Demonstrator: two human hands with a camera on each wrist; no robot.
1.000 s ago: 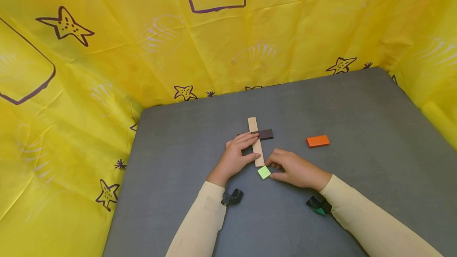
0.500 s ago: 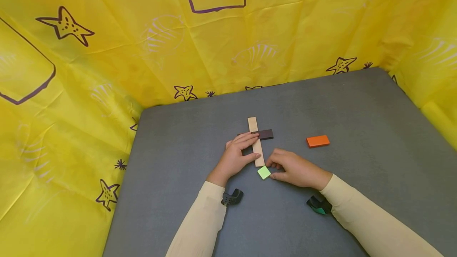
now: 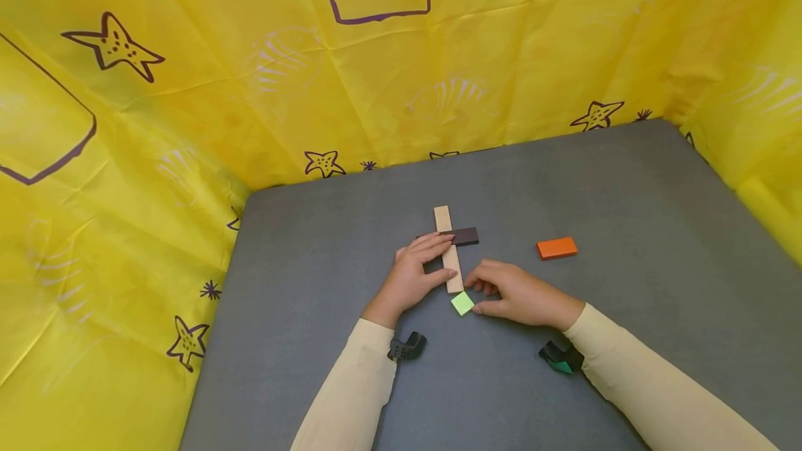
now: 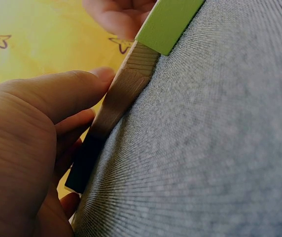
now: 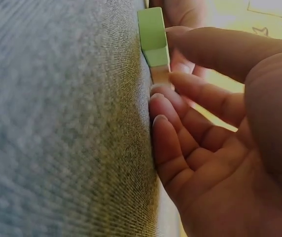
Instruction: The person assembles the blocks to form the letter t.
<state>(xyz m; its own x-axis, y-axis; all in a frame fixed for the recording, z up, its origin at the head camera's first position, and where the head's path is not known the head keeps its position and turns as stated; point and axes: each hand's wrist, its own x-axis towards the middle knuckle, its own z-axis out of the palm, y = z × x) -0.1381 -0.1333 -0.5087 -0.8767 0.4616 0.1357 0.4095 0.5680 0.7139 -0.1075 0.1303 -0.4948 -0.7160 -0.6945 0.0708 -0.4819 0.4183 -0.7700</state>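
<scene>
Pale wooden pieces (image 3: pixel 452 271) form an upright line on the grey table, crossed by a dark brown block (image 3: pixel 466 236). My left hand (image 3: pixel 406 282) rests on this cross from the left, fingers stretched over the brown block and thumb on the lower wooden part. A lime green block (image 3: pixel 462 303), turned like a diamond, lies at the line's near end. At its right side is my right hand (image 3: pixel 525 294), with thumb and index finger at two of its corners and the other fingers curled. In the right wrist view the green block (image 5: pixel 153 32) lies by the thumb.
An orange block (image 3: pixel 556 248) lies alone to the right of the cross. Yellow cloth (image 3: pixel 376 89) with sea drawings stands behind the grey table (image 3: pixel 313 242) and along its sides.
My right hand has tilted very slightly at the green block. The left hand and the blocks look the same.
</scene>
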